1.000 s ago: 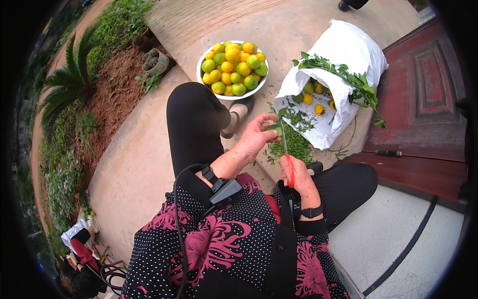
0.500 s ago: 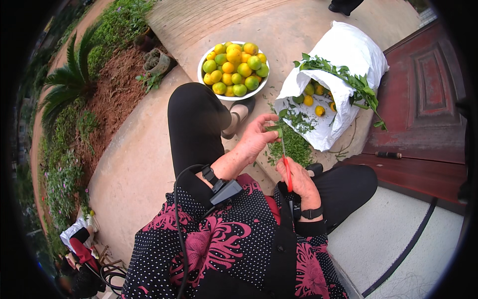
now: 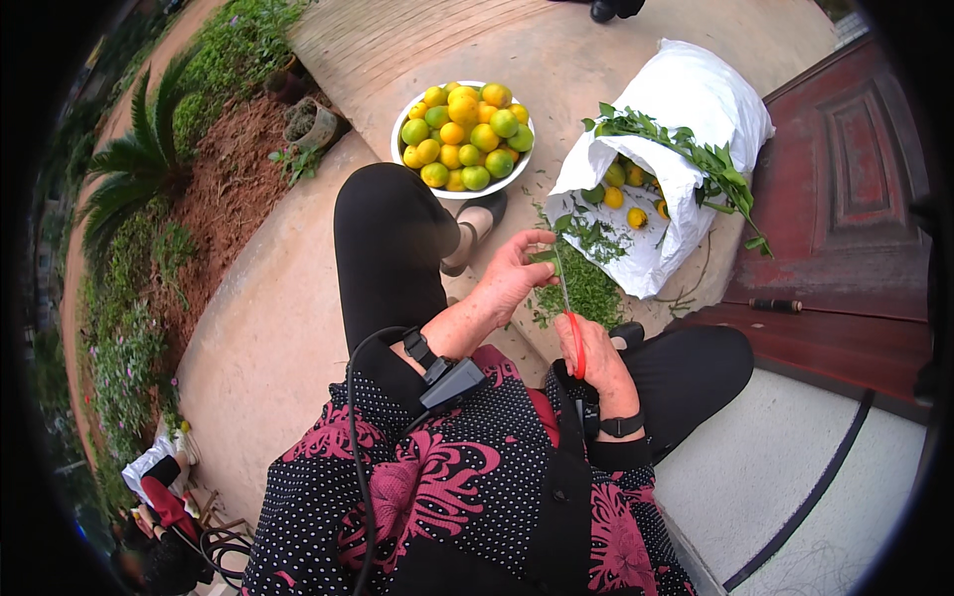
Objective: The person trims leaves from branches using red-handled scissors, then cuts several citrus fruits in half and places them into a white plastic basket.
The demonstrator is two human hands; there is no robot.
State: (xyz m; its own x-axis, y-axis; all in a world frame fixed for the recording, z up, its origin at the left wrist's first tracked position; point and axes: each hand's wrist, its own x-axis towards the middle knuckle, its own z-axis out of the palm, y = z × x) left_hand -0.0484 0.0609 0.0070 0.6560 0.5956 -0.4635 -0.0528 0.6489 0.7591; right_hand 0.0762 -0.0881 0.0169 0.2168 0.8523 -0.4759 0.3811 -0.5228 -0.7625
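My left hand [image 3: 509, 278] pinches a green leaf [image 3: 546, 257] between thumb and fingers, over the space between my knees. Just right of it, my right hand [image 3: 600, 356] grips red-handled scissors [image 3: 575, 343], their thin blades pointing up alongside the leaf. Whether the blades touch the leaf is too small to tell. Beneath both hands lies a heap of small cut leaves [image 3: 586, 294] on the ground. Yellow and green citrus fruits [image 3: 459, 132] fill a white basin [image 3: 398, 149] beyond my left knee. A white sack [image 3: 701, 84] lies on its side to the right, with more citrus fruits [image 3: 637, 218] in its mouth.
Leafy branches [image 3: 686, 149] drape over the sack's mouth. A dark red door [image 3: 845, 179] stands on the right. Planted soil [image 3: 224, 189] and a pot [image 3: 316, 127] border the left. Another person's shoe [image 3: 603, 11] shows at the top; someone sits at lower left [image 3: 169, 507].
The other person's shoe at the top has moved left. My scissors have shifted slightly, their blades now reaching a little higher beside the leaf. My left hand stays nearly in place.
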